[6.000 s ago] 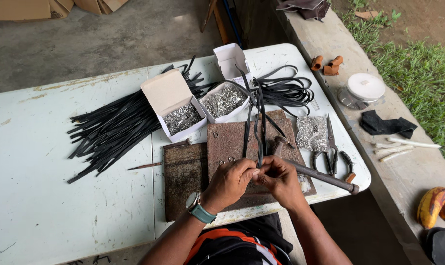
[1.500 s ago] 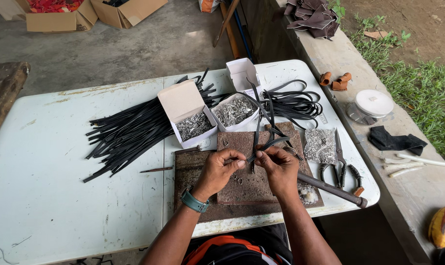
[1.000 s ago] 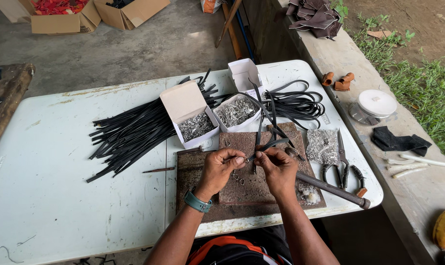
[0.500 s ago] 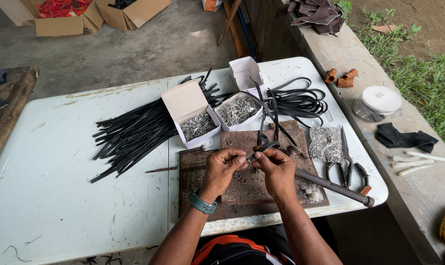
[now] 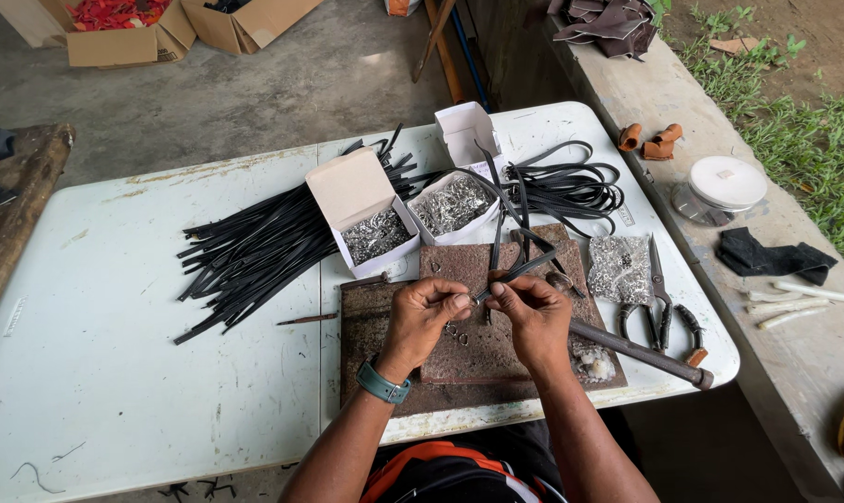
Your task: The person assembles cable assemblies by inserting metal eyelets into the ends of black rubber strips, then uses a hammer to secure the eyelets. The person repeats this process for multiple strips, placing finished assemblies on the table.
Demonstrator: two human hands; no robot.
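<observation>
My left hand (image 5: 424, 317) and my right hand (image 5: 530, 312) meet over a rusty metal plate (image 5: 464, 349) on the white table (image 5: 114, 335). Both pinch the near end of a thin black strap (image 5: 524, 264) that runs up and away from my fingers. A small metal ring part sits between my fingertips, and its exact shape is too small to tell. A few loose rings (image 5: 455, 333) lie on the plate just below my left hand. A teal watch is on my left wrist.
Two open white boxes of small metal fittings (image 5: 377, 234) (image 5: 452, 204) stand behind the plate. A pile of black straps (image 5: 254, 247) lies left, coiled straps (image 5: 566, 186) behind. A hammer (image 5: 641, 351), pliers (image 5: 662, 312) and a bag of fittings (image 5: 619, 268) lie right. Concrete ledge beyond.
My hands have stayed together over the plate, working the strap end with small finger motions. The view has shifted slightly. Nothing else on the table has moved.
</observation>
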